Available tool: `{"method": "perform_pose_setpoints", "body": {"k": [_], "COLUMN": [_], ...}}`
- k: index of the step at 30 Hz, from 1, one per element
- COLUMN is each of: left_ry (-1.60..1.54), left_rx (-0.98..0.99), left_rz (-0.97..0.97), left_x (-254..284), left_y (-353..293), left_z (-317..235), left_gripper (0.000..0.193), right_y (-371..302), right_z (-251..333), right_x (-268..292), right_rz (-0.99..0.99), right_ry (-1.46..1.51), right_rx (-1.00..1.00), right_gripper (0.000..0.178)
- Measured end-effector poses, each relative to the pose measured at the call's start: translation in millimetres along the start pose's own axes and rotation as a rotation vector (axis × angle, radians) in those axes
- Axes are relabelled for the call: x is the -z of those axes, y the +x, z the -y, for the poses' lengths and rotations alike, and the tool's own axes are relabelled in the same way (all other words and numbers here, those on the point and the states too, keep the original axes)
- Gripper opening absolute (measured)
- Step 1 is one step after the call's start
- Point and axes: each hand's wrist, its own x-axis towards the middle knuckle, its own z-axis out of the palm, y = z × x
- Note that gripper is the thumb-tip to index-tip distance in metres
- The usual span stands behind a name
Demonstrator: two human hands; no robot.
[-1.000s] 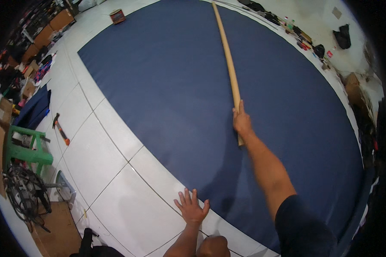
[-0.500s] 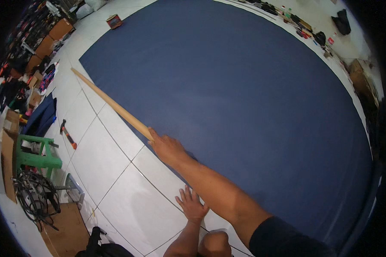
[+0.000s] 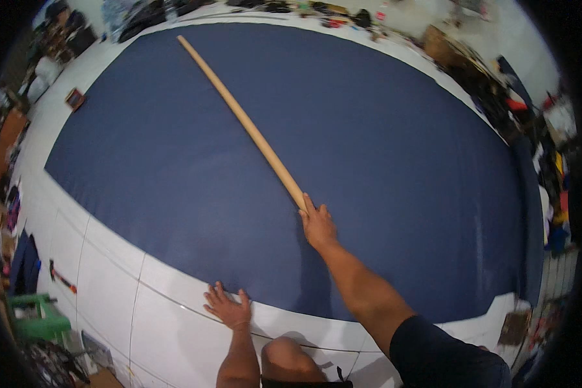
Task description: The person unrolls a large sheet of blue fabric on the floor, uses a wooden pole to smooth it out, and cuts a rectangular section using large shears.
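A small red-brown box (image 3: 75, 99) stands on the white tiled floor (image 3: 107, 291), right at the left edge of a wide blue sheet (image 3: 381, 149); what it holds is too small to make out. Farther along that side, toward the floor's far left, sit pale bags (image 3: 47, 70), their contents hidden.

The tan pole (image 3: 242, 119) lies over the blue sheet, its long axis running diagonally. The far end points toward the sheet's far left corner, a little inside the far edge; the near end is in the right hand (image 3: 319, 226), over the sheet's near half, around the middle from side to side. Whether the pole rests on the cloth or hangs just above it, I cannot tell.

The right hand's grip is closed around the pole, with one finger stretched along it; a dark sleeve (image 3: 446, 352) covers the upper arm. The left hand (image 3: 231, 312) is laid flat, its grip spread, palm on the tiles and fingertips at the sheet's near edge. A bent knee (image 3: 291, 362) is just beside the left forearm.

Off the sheet's left corner, a hammer (image 3: 63, 279) lies on the floor, and near it, closer to the wearer, is a green stool (image 3: 42, 323).
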Motion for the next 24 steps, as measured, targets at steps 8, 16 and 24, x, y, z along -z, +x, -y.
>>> {"method": "perform_pose_setpoints", "body": {"k": [8, 16, 24], "left_ry": [0.042, 0.106, -0.286], "left_rx": [-0.057, -0.167, -0.290], "left_rz": [-0.079, -0.176, -0.271], "left_x": [-11.6, -15.0, -13.3], "left_y": [-4.0, -11.2, -15.3], "left_z": [7.9, 6.7, 5.3], "left_gripper": [0.072, 0.067, 0.057], "right_y": [-194.9, -400.3, -347.6], "right_z": [-285.0, -573.6, -583.2], "right_x": [73.1, 146.5, 205.0], "right_rz": [-0.261, -0.399, -0.559], "right_ry": [-0.042, -0.160, 0.029], "right_rx": [-0.401, -0.661, -0.547], "right_gripper": [0.055, 0.057, 0.050]}}
